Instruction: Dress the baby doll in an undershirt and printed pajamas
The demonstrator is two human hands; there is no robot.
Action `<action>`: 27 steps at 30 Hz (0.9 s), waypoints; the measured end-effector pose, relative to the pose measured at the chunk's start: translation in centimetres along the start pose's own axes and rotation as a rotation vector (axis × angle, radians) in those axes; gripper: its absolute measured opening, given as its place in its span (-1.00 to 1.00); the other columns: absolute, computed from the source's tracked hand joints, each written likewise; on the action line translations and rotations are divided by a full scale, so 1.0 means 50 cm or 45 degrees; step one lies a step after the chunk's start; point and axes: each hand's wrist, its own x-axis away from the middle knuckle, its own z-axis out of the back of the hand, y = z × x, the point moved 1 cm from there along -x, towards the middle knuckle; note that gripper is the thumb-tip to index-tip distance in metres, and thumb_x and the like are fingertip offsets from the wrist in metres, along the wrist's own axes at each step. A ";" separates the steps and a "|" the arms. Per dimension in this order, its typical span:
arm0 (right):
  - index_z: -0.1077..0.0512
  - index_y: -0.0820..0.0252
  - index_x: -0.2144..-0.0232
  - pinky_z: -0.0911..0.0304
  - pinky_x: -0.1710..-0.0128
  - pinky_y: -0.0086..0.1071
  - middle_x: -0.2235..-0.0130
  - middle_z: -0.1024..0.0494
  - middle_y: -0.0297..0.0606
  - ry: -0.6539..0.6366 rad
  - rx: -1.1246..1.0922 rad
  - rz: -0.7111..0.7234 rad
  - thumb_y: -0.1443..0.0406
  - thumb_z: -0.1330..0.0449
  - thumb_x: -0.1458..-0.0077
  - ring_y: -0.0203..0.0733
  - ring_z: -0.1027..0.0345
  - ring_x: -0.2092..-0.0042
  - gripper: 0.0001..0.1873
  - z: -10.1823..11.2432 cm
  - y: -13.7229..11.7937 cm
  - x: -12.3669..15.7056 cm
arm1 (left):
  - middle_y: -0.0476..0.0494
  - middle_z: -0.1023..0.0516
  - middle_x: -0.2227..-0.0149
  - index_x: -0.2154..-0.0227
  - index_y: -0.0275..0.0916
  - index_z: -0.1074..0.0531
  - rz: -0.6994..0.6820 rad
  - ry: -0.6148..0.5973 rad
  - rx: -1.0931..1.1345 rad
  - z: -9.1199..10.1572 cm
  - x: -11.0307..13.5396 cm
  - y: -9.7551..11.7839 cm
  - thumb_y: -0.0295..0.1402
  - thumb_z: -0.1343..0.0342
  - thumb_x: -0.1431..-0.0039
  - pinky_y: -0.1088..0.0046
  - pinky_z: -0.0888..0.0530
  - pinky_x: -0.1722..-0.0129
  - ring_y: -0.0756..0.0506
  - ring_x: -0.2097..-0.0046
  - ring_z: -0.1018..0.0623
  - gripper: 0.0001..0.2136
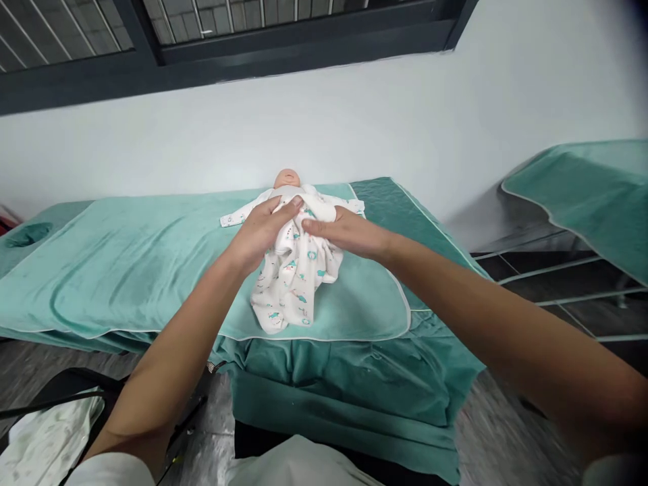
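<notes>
A baby doll (287, 178) lies on its back on the bed, its head toward the wall. Over its body is a white baby garment (298, 287) with small green and coral prints, both sleeves spread out to the sides. My left hand (263, 233) grips the bunched cloth at the doll's chest, thumb on top. From the other side my right hand (349, 229) has hold of the same garment, its thumb pointing inward and its fingers hidden under the fabric. The lower part of the garment hangs loosely folded toward me.
The bed has a green cover (152, 263) and a darker green drape (349, 378). Behind it stand a white wall (243, 142) and a barred window (283, 34). Another green-covered bed (597, 189) is at right. Printed cloth (48, 439) lies on a black chair at lower left.
</notes>
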 end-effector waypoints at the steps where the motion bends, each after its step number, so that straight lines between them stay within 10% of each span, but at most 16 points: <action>1: -0.60 0.15 0.18 -0.45 0.14 -0.26 0.19 -0.67 -0.23 0.084 -0.069 0.047 -0.06 -0.39 -0.07 -0.10 -0.56 0.17 -0.55 0.000 0.006 -0.008 | -0.12 -0.58 0.33 0.25 -0.27 -0.51 0.013 0.013 0.009 -0.006 0.000 -0.006 0.01 -0.26 -0.18 0.43 -0.47 0.25 -0.08 0.26 -0.58 -0.61; 7: -0.59 0.09 0.21 -0.51 0.16 -0.21 0.22 -0.68 -0.22 0.372 -0.419 0.128 -0.15 -0.35 -0.06 -0.01 -0.58 0.11 -0.51 0.010 0.035 -0.040 | -0.04 -0.49 0.54 0.41 -0.31 -0.53 0.297 -0.304 -0.101 -0.019 0.009 -0.052 -0.11 -0.44 0.02 0.40 -0.46 0.39 -0.03 0.48 -0.49 -0.65; 10: -0.57 0.14 0.20 -0.51 0.16 -0.24 0.20 -0.68 -0.18 0.420 -0.512 0.102 -0.17 -0.33 -0.06 -0.01 -0.59 0.11 -0.46 0.012 0.043 -0.035 | -0.11 -0.62 0.39 0.27 -0.31 -0.57 0.115 -0.101 0.199 -0.009 -0.002 -0.067 -0.12 -0.40 -0.04 0.33 -0.55 0.20 -0.14 0.29 -0.63 -0.65; 18: -0.54 0.18 0.04 -0.52 0.15 -0.25 0.17 -0.68 -0.21 -0.076 -0.421 -0.041 0.04 -0.55 0.16 -0.03 -0.58 0.12 -0.34 -0.020 0.058 -0.020 | -0.24 -0.70 0.16 0.02 -0.31 -0.53 0.138 0.053 0.591 -0.014 -0.029 -0.090 -0.05 -0.34 -0.11 0.20 -0.55 -0.06 -0.27 0.04 -0.68 -0.51; 27: -0.52 0.10 0.04 -0.51 0.00 -0.14 0.10 -0.67 -0.20 0.346 -0.624 0.142 -0.10 -0.34 -0.10 0.03 -0.52 -0.06 -0.47 -0.008 0.055 -0.045 | -0.29 -0.70 0.16 0.08 -0.33 -0.58 0.375 -0.339 0.157 0.043 -0.004 -0.112 -0.21 -0.52 0.12 0.27 -0.59 0.20 -0.24 0.17 -0.68 -0.47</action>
